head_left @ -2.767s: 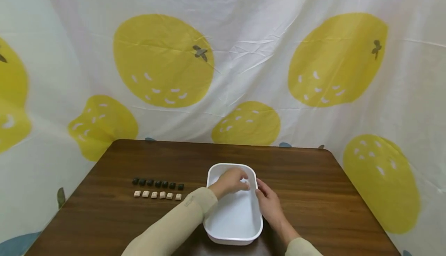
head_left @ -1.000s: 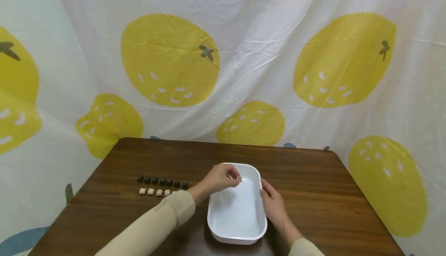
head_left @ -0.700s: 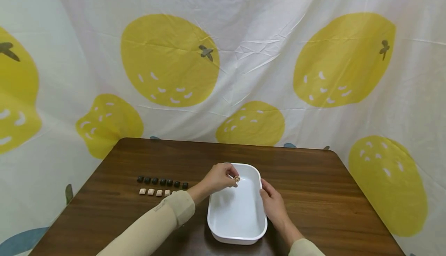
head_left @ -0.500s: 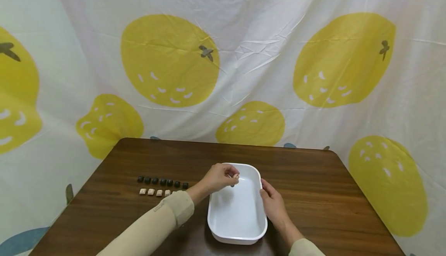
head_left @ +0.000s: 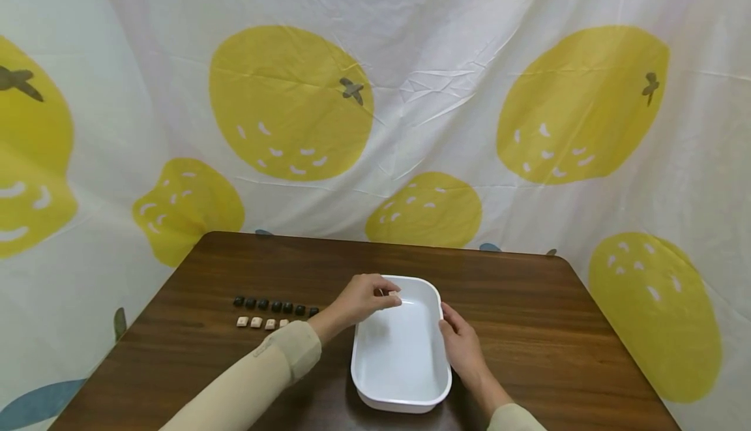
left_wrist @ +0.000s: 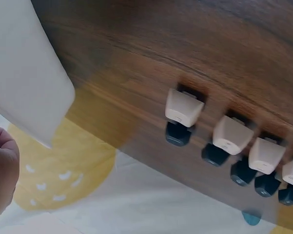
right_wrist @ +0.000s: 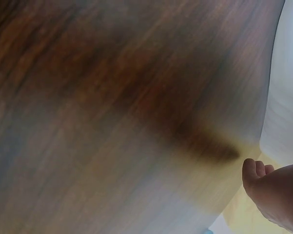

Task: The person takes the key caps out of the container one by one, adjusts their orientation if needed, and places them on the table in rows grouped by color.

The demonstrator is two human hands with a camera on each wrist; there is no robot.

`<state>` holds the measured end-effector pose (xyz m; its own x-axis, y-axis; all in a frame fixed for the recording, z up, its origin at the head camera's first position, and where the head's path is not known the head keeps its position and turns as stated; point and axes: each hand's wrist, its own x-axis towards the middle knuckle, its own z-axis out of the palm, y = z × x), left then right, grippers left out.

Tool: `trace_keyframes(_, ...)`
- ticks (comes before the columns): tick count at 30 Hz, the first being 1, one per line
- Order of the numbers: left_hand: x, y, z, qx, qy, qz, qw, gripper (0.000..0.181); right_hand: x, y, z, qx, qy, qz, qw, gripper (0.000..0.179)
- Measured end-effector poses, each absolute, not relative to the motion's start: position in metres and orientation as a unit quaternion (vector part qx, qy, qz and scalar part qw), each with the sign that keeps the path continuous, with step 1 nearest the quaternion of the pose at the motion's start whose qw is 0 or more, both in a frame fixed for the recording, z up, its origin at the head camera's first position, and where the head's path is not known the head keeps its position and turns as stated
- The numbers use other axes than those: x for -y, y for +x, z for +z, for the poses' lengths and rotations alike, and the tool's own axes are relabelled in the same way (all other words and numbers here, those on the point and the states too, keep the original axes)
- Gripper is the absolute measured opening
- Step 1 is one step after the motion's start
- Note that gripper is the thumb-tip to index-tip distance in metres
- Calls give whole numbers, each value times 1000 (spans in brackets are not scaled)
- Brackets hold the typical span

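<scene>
In the head view my left hand [head_left: 362, 297] is over the far left part of a deep white basin [head_left: 401, 359], pinching a small beige keycap [head_left: 394, 295] between thumb and fingers. The fingers hide most of this keycap. My right hand [head_left: 465, 340] holds the basin's right side, thumb at the rim and fingers along the outer wall. On the table to the left lie a row of black keycaps [head_left: 264, 304] and, nearer, a row of beige keycaps [head_left: 256, 322]. My left forearm covers the right end of the beige row.
The dark wooden table [head_left: 516, 326] has rounded far corners. Right behind it hangs a white cloth [head_left: 411, 131] with yellow lemon prints. In the left wrist view, the basin's outer wall [left_wrist: 24, 63] stands apart from the keycap rows.
My left hand has risen from inside the basin with the beige keycap, turned it between the fingertips, and drifted slightly left. My right hand has stayed at the basin's side.
</scene>
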<state>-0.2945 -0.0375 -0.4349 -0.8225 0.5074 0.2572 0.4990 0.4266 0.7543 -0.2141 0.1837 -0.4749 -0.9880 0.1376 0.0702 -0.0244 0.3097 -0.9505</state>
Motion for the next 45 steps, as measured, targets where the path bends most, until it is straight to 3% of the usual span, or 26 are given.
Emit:
trace_keyframes(15, 95, -295, -435, -848, 261, 460, -34, 28, -183, -216, -478, 800, -43, 594, 64, 43)
trace_keyframes(27, 253, -283, -438, -923, 142, 344, -100, 27, -183, -217, -479, 801, -38, 593, 68, 44)
trace_keyframes(34, 314, -270, -456, -950, 116, 280, -71, 25, -184, -216, -477, 800, -38, 595, 71, 43)
trace_keyframes(38, 325, -270, -466, -953, 123, 276, -39, 23, -184, -217, -478, 801, -38, 593, 72, 43)
trace_keyframes(45, 330, -274, -480, -954, 144, 261, -27, 20, -184, -218, -479, 801, -44, 593, 67, 43)
